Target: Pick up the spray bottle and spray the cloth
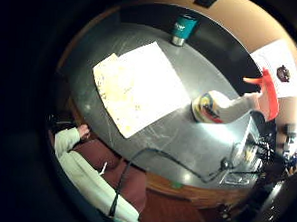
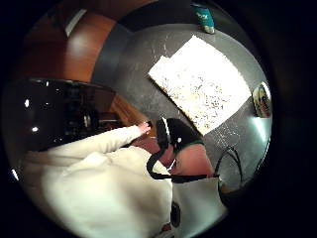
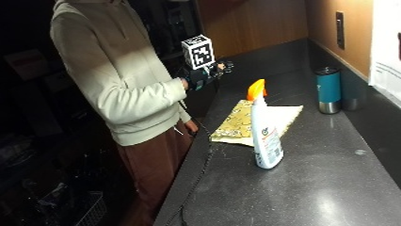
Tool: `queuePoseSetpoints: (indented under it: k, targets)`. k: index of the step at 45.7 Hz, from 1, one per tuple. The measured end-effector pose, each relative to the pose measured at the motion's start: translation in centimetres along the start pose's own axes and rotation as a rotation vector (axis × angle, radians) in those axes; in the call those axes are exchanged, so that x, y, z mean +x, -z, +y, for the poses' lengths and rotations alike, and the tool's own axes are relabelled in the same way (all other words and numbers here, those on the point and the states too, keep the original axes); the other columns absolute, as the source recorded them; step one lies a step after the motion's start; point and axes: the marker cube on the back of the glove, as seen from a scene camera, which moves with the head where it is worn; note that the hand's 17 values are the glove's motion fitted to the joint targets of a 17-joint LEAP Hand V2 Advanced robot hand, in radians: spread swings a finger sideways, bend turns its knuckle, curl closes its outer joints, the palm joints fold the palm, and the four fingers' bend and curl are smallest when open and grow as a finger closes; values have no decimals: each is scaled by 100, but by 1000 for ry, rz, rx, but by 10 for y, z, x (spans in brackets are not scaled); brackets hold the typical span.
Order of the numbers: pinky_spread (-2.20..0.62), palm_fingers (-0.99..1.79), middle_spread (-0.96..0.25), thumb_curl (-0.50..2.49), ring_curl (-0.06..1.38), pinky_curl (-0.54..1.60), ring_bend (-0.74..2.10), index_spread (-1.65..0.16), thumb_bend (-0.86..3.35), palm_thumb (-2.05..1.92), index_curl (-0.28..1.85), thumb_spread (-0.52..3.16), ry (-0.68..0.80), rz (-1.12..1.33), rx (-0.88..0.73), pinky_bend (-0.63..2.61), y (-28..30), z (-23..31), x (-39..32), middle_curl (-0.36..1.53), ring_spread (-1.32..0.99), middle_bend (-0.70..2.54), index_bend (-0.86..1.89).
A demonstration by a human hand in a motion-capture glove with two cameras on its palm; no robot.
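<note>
A white spray bottle (image 3: 266, 127) with an orange trigger stands upright on the dark counter (image 3: 300, 188), right beside the near corner of a yellow patterned cloth (image 3: 241, 121) that lies flat. My gloved right hand (image 3: 208, 73) is raised in the air over the counter's left edge, well above and apart from both, fingers relaxed and holding nothing. From the palm, the bottle (image 1: 229, 107) and the cloth (image 1: 139, 88) show below on the counter. The thumb side view also shows the cloth (image 2: 203, 84) and the bottle's base (image 2: 262, 99).
A teal tumbler (image 3: 328, 89) stands at the back by the wall, past the cloth. A black cable (image 3: 199, 174) runs along the counter's front edge. The person's bare left hand (image 3: 190, 126) hangs at their side. A sheet of paper (image 3: 385, 52) hangs on the wall.
</note>
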Motion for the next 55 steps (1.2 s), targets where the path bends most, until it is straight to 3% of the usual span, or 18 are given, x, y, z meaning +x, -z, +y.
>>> queuePoseSetpoints:
  k: [15, 37, 55]
  targets:
    - [20, 18, -6, 22, 8, 17, 20, -39, 20, 58, 21, 86, 2, -24, 76, 27, 12, 15, 20, 16, 6, 22, 26]
    - [20, 25, -8, 33, 17, 26, 22, -41, 5, 69, 28, 98, -78, -51, 199, 25, 25, 65, 95, 25, 2, 19, 17]
    - [18, 42, -8, 38, 21, 29, 22, -35, -2, 75, 30, 98, -207, -201, 411, 20, 20, 107, 177, 31, -2, 24, 17]
